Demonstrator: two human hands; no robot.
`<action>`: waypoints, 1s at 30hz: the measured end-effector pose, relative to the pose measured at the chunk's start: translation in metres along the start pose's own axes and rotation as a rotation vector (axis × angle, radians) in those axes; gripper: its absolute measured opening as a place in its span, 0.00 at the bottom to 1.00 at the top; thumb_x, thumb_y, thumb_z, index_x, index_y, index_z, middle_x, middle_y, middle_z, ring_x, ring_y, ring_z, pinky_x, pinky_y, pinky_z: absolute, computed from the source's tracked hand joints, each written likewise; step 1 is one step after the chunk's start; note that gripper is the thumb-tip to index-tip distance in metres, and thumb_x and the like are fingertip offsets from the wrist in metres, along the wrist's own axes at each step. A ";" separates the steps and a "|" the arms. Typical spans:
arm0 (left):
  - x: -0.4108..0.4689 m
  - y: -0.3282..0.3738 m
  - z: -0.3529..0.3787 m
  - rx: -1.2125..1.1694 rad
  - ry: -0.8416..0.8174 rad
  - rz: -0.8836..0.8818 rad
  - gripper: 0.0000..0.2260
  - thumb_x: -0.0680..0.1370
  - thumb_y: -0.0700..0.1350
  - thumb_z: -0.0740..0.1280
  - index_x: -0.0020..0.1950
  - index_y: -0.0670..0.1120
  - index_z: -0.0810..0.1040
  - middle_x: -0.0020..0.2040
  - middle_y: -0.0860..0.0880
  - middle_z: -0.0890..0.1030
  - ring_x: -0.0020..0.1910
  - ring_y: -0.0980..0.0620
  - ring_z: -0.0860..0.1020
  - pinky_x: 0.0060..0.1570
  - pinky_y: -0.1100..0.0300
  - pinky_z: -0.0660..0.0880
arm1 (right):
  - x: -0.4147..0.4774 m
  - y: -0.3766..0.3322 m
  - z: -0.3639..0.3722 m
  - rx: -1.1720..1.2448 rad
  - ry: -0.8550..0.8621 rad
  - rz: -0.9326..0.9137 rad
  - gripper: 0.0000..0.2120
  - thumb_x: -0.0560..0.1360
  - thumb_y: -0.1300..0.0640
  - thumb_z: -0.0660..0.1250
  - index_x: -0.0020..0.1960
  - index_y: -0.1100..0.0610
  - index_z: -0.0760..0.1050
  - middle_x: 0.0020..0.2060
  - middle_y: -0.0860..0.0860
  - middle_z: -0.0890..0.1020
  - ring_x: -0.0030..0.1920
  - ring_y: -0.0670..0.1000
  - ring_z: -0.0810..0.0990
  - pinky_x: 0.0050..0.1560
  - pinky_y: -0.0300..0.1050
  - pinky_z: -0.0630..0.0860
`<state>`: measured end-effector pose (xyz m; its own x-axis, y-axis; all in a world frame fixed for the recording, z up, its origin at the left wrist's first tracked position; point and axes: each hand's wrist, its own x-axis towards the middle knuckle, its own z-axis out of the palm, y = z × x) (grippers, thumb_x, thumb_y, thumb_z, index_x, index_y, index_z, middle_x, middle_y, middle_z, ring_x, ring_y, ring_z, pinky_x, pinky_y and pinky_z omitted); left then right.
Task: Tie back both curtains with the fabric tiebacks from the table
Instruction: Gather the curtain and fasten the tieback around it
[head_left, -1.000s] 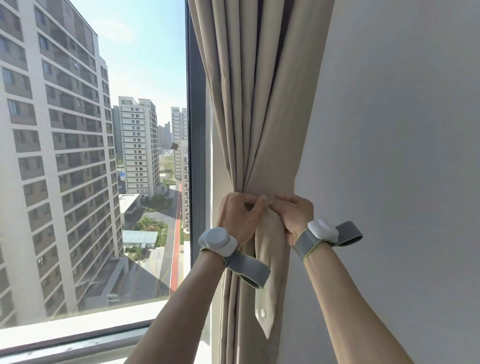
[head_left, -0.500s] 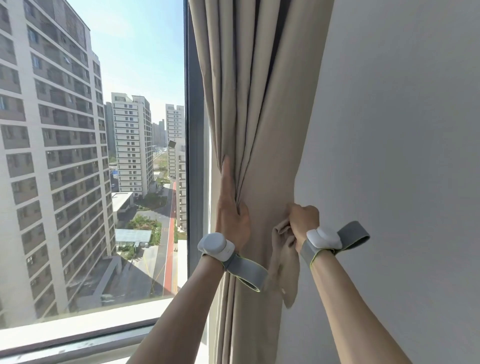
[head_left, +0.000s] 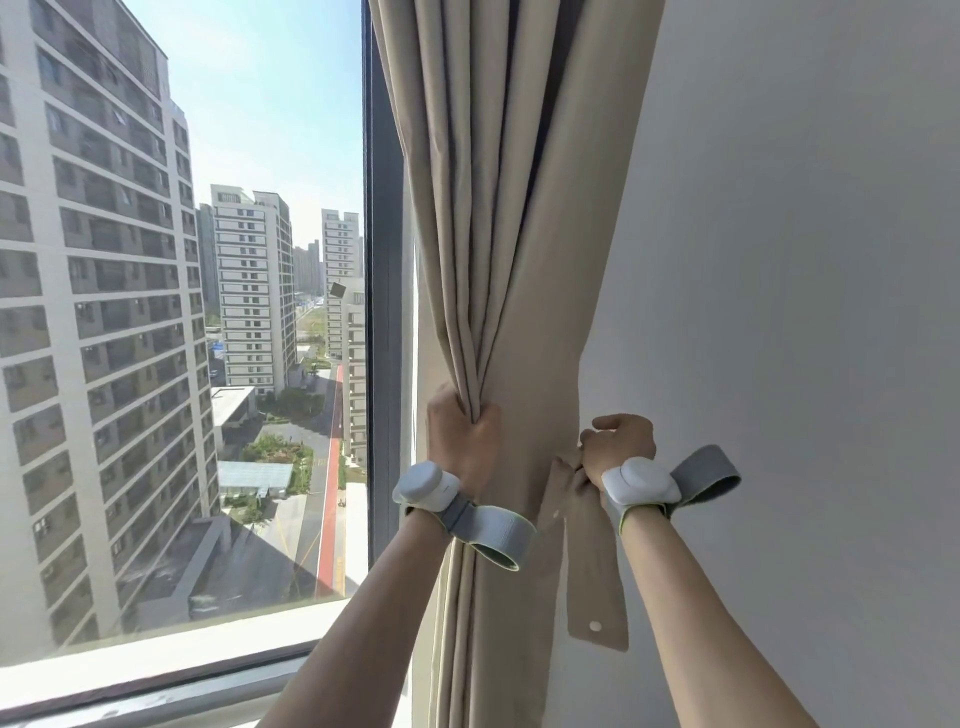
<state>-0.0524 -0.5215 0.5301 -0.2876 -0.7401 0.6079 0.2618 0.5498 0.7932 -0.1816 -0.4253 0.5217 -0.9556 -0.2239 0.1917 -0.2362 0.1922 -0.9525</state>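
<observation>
The left hand (head_left: 465, 441) closes its fingers round a bunch of narrow pleats on the beige curtain (head_left: 519, 260). Apart from it, at the curtain's wall-side edge, the right hand (head_left: 618, 447) pinches the upper end of the fabric tieback (head_left: 595, 571), a flat strip of the same matte cloth that hangs straight down, with a small white snap button (head_left: 595, 626) near its squared lower end. Each wrist wears a smooth white rounded tracker (head_left: 426, 486) on a grey woven strap. The plain pale wall (head_left: 805, 312) lies to the right, the dark window frame (head_left: 382, 312) to the left. Half a second ago the left fingers lay stretched up along the folds and the tieback hung crumpled and short.
</observation>
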 end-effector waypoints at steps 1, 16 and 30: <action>-0.001 0.000 0.000 0.003 -0.027 -0.021 0.13 0.69 0.33 0.66 0.29 0.41 0.65 0.28 0.47 0.66 0.27 0.53 0.62 0.26 0.60 0.60 | -0.002 -0.002 0.001 0.011 0.043 -0.014 0.16 0.78 0.63 0.64 0.65 0.60 0.77 0.58 0.59 0.83 0.55 0.63 0.83 0.60 0.52 0.78; 0.010 -0.028 0.003 0.122 0.023 -0.063 0.10 0.68 0.33 0.62 0.28 0.39 0.67 0.24 0.50 0.64 0.21 0.56 0.58 0.18 0.64 0.56 | -0.002 0.006 0.027 0.028 0.235 -0.217 0.14 0.75 0.69 0.60 0.56 0.65 0.81 0.47 0.63 0.85 0.50 0.65 0.83 0.46 0.47 0.76; 0.011 -0.034 0.003 -0.054 -0.263 0.023 0.33 0.63 0.58 0.82 0.61 0.46 0.77 0.52 0.50 0.83 0.50 0.57 0.83 0.43 0.67 0.79 | -0.022 0.000 0.049 0.145 -0.148 -0.438 0.08 0.75 0.68 0.56 0.42 0.68 0.73 0.38 0.63 0.80 0.39 0.66 0.79 0.38 0.57 0.81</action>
<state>-0.0674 -0.5474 0.5099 -0.5085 -0.5977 0.6199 0.3179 0.5387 0.7802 -0.1518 -0.4675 0.5062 -0.7338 -0.3894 0.5567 -0.5739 -0.0833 -0.8147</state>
